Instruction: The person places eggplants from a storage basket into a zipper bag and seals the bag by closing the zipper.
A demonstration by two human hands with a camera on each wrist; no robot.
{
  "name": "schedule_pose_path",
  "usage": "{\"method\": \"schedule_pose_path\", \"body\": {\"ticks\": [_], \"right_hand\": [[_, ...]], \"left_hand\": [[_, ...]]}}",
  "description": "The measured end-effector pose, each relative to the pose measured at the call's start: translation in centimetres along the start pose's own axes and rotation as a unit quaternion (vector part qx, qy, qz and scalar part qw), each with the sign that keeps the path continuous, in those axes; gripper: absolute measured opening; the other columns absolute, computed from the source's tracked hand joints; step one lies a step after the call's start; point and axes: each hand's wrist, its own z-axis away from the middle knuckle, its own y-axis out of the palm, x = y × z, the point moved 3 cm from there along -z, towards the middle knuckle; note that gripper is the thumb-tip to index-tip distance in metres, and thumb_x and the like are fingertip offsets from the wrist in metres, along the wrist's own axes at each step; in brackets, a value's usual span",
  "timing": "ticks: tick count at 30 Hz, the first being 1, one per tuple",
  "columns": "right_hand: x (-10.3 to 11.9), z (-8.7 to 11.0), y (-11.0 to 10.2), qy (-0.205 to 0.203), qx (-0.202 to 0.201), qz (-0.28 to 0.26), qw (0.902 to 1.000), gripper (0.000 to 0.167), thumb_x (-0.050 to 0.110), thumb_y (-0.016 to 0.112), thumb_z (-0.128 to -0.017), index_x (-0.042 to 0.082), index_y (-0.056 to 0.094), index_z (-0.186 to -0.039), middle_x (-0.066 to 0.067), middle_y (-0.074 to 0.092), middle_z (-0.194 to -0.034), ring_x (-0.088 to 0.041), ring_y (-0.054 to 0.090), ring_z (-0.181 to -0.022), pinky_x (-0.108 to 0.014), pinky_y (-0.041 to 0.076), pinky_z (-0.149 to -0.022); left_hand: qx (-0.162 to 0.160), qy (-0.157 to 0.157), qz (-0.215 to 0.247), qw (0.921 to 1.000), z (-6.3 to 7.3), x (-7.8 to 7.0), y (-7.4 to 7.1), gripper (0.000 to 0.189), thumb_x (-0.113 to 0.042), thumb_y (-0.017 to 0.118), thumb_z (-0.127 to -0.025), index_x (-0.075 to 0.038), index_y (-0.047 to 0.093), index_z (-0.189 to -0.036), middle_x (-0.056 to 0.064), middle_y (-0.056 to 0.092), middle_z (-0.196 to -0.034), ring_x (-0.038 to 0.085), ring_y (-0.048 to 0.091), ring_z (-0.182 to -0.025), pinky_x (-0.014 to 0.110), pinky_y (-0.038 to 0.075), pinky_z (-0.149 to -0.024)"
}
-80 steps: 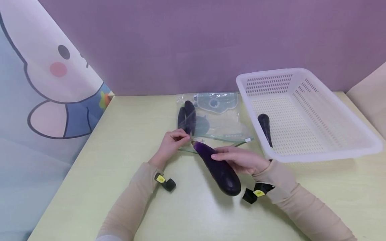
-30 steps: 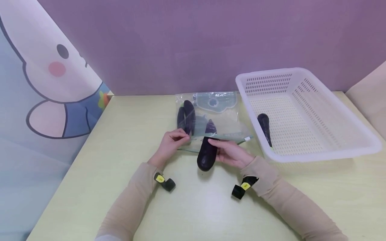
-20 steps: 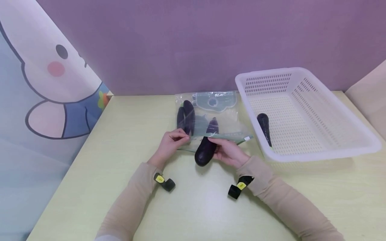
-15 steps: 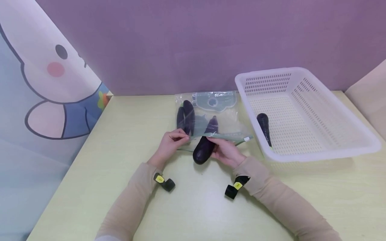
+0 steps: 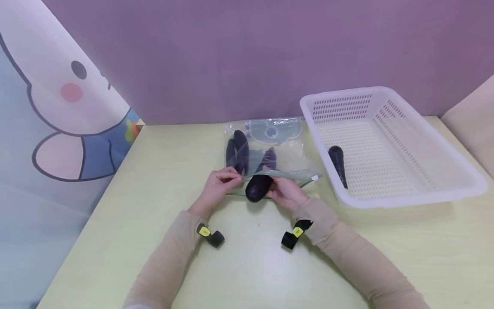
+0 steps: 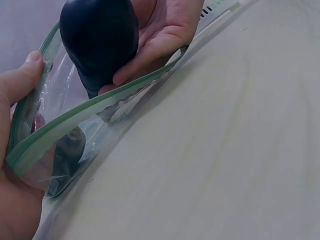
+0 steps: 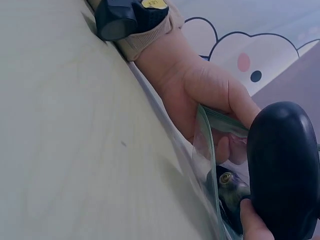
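Note:
A clear zip bag [image 5: 289,154] with a green zip edge lies flat at the table's back, its mouth towards me. Two dark purple eggplants [image 5: 242,150] sit side by side in its left part. My left hand [image 5: 217,189] pinches the left corner of the mouth; in the left wrist view its thumb [image 6: 30,70] presses on one lip. The mouth gapes there. With my right hand [image 5: 287,192] I grip a third eggplant [image 5: 257,189]. Its narrow end is inside the bag, and its thick rounded end sticks out. The upper lip partly covers my right fingers.
To the right stands a white slotted plastic basket [image 5: 409,201], with one more eggplant [image 5: 337,163] against its left wall. A purple wall [image 5: 262,60] rises behind the table, and a cartoon-printed cloth [image 5: 58,150] hangs on the left.
My right hand has brought the eggplant from in front of the bag, swung it round and slid its narrow end through the mouth, still moving inward and left. The left hand has stayed put.

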Motion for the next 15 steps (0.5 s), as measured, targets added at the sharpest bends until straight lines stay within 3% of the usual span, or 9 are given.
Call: {"method": "schedule_pose_path", "body": {"ticks": [5, 15], "right_hand": [[0.17, -0.59, -0.11, 0.000, -0.002, -0.005, 1.0000, 0.031, 0.022, 0.041, -0.102, 0.017, 0.060, -0.078, 0.001, 0.058, -0.084, -0.010, 0.055, -0.079, -0.022, 0.049, -0.070], [0.49, -1.02, -0.29, -0.003, -0.003, -0.055, 0.9985, 0.037, 0.024, 0.041, -0.101, 0.014, 0.059, -0.071, 0.001, 0.058, -0.078, -0.011, 0.057, -0.075, -0.025, 0.050, -0.070]], "left_hand": [[0.009, 0.011, 0.000, 0.9999, 0.03, -0.02, 0.04, 0.039, 0.002, 0.069, -0.082, -0.037, 0.073, -0.079, -0.010, 0.063, -0.080, 0.002, 0.057, -0.076, 0.013, 0.048, -0.070], [0.015, 0.017, 0.013, 0.9997, 0.12, 0.02, -0.03, 0.018, -0.016, 0.074, -0.080, -0.034, 0.074, -0.080, -0.006, 0.063, -0.082, 0.003, 0.057, -0.077, 0.013, 0.048, -0.071]]}}
